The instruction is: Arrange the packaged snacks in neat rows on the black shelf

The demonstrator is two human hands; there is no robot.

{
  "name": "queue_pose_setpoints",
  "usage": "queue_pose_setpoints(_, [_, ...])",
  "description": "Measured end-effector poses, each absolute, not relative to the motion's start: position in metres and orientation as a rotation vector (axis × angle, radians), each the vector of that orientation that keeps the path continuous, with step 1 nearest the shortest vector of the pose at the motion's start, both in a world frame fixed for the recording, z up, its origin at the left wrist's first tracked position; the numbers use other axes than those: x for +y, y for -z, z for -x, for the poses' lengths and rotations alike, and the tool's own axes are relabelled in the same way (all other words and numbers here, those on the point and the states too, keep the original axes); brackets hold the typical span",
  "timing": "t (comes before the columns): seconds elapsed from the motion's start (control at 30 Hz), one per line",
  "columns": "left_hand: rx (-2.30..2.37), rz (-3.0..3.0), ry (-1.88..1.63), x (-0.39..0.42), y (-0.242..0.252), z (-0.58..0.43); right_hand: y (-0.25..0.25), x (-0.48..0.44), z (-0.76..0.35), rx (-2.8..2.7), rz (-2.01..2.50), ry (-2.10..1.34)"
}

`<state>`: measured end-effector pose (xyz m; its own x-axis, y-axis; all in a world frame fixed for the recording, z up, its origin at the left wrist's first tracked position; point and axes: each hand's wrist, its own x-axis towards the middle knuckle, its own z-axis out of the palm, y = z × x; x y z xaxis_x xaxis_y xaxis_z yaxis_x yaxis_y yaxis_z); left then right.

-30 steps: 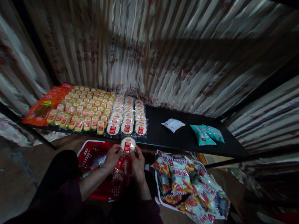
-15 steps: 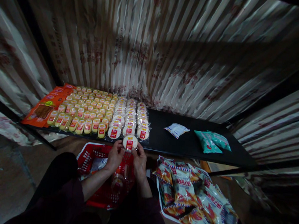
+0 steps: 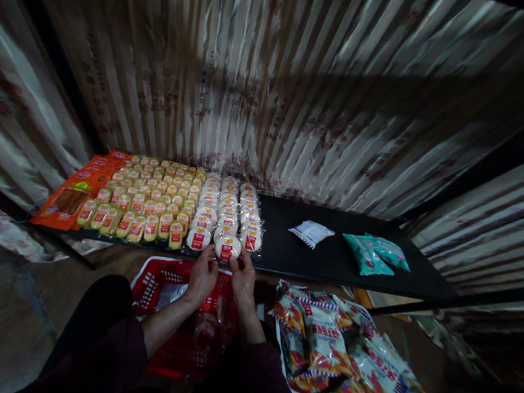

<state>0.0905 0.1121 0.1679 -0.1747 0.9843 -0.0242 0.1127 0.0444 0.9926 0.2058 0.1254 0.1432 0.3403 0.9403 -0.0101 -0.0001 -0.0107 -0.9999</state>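
Note:
A round white rice cracker in a clear wrapper (image 3: 228, 248) with a red and yellow label is pinched at its two sides. My left hand (image 3: 201, 277) grips its left edge, and my right hand (image 3: 243, 279) its right edge. It is at the front end of the middle row of wrapped rice crackers (image 3: 204, 220), which lie overlapping in three rows on the black shelf (image 3: 282, 223). Whether its underside rests on the shelf I cannot tell. Below my hands stands a red basket (image 3: 148, 281) with a few packages inside.
Small yellow wrapped cakes (image 3: 152, 210) fill the shelf's left part beside orange packets (image 3: 74, 194). To the right lie a white packet (image 3: 311, 233) and two teal packets (image 3: 370, 254). A basket heaped with snack bags (image 3: 326, 342) stands at the lower right. Striped sheeting (image 3: 254, 84) hangs behind.
The wrapped rice cracker in my hands has come slightly closer to the front of the middle row. My view has tilted a little; both hands keep their hold.

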Motion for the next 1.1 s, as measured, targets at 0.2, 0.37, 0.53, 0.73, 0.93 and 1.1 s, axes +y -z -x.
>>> queue_pose_setpoints(0.2, [1.439,-1.165,-1.287,0.113,-0.166,-0.091,-0.144,0.126,-0.206,-0.995,1.431,-0.855])
queue_pose_setpoints(0.37, [1.497,-1.25,-1.266,0.118,-0.165,-0.093,-0.148,0.13,-0.206,-1.151,1.587,-0.721])
queue_pose_setpoints(0.53, [1.468,-1.216,-1.293,0.122,-0.165,-0.093,-0.149,0.136,-0.204,-1.288,1.679,-0.607])
queue_pose_setpoints(0.73, [1.469,-1.305,-1.256,0.123,-0.162,-0.092,-0.149,0.141,-0.2,-1.345,1.704,-0.526])
queue_pose_setpoints(0.93, [1.479,-1.35,-1.224,0.123,-0.161,-0.092,-0.147,0.14,-0.199,-1.435,1.744,-0.447])
queue_pose_setpoints(1.1, [1.44,-1.346,-1.208,0.118,-0.16,-0.092,-0.146,0.141,-0.198,-1.487,1.782,-0.386])
